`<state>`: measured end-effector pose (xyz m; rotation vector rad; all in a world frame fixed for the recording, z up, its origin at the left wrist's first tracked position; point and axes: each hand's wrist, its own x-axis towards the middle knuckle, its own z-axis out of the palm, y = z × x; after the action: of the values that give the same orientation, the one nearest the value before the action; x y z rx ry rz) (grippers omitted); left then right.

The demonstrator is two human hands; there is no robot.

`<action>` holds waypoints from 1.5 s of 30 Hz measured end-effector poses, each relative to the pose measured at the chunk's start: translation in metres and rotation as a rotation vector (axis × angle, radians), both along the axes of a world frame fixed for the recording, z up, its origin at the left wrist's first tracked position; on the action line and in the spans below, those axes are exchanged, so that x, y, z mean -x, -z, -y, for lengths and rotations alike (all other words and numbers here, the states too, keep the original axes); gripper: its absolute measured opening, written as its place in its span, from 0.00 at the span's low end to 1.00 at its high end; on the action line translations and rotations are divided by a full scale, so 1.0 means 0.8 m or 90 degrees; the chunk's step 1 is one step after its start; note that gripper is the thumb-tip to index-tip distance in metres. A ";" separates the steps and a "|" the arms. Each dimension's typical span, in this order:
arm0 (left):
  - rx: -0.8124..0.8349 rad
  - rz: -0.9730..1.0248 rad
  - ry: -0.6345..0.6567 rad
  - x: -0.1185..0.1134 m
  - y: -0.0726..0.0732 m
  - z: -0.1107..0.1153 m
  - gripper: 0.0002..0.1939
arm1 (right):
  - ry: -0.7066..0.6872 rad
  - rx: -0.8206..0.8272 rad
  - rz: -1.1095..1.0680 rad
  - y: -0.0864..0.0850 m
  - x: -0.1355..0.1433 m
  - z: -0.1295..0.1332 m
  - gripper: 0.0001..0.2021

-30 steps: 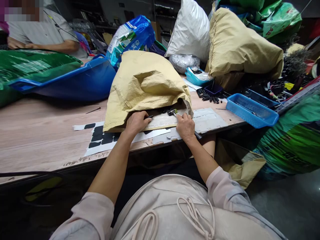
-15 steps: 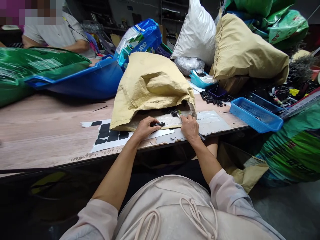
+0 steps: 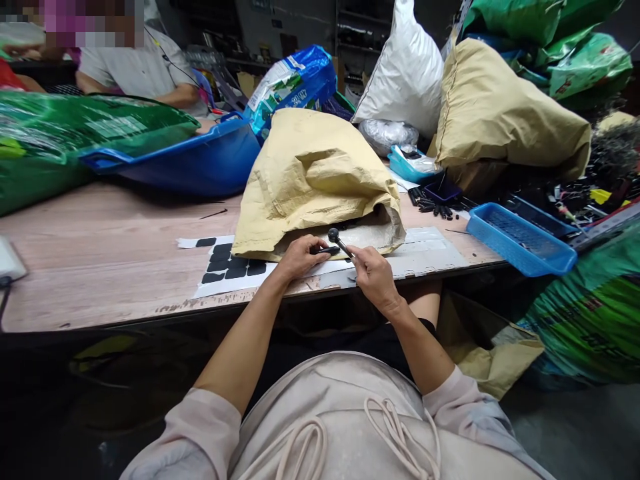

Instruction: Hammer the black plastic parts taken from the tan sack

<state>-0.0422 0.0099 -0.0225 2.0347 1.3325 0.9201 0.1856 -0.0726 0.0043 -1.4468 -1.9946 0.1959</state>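
My left hand (image 3: 300, 257) is closed on a short black rod-like piece (image 3: 327, 251) at the open mouth of a yellow-tan sack (image 3: 320, 167). In my right hand (image 3: 374, 273) is a small hammer (image 3: 342, 244) with a metal shaft and a dark, rounded head. That head is raised just above the black piece, beside my left fingers. The sack lies on the table with its mouth towards me; its inner wall is pale and its contents are mostly hidden. A white sheet with black rounded patches (image 3: 235, 262) lies partly under the sack.
Left stand a blue basin (image 3: 195, 163) and a green plastic bag (image 3: 95, 140); a person in a light shirt (image 3: 135, 70) sits behind. A blue basket (image 3: 520, 239), loose black parts (image 3: 435, 203), a full tan sack (image 3: 505, 110) and a white sack (image 3: 405, 73) are right.
My right hand has drawn back from the sack mouth, and the hammer head has swung left and up over the black piece. My left hand keeps its hold. The view has shifted slightly left.
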 end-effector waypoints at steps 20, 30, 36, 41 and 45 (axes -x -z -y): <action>0.017 0.035 0.004 -0.002 0.000 -0.004 0.15 | 0.053 0.035 0.112 0.000 0.005 0.012 0.22; 0.031 -0.003 -0.014 -0.005 -0.007 0.000 0.15 | 0.214 0.044 0.259 -0.029 -0.020 -0.031 0.22; -0.005 -0.004 -0.005 -0.007 -0.016 0.004 0.12 | 0.259 0.066 0.349 -0.008 -0.022 -0.050 0.23; 0.013 0.104 0.146 -0.022 -0.033 0.071 0.15 | 0.263 0.071 0.344 -0.001 -0.019 -0.046 0.22; 0.180 0.046 0.411 -0.044 0.009 0.127 0.17 | 0.260 0.076 0.342 -0.003 -0.018 -0.047 0.22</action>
<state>-0.0068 -0.0918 -0.0298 1.9859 0.6405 0.4714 0.1997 -0.0352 0.0066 -2.1150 -2.0485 -0.2862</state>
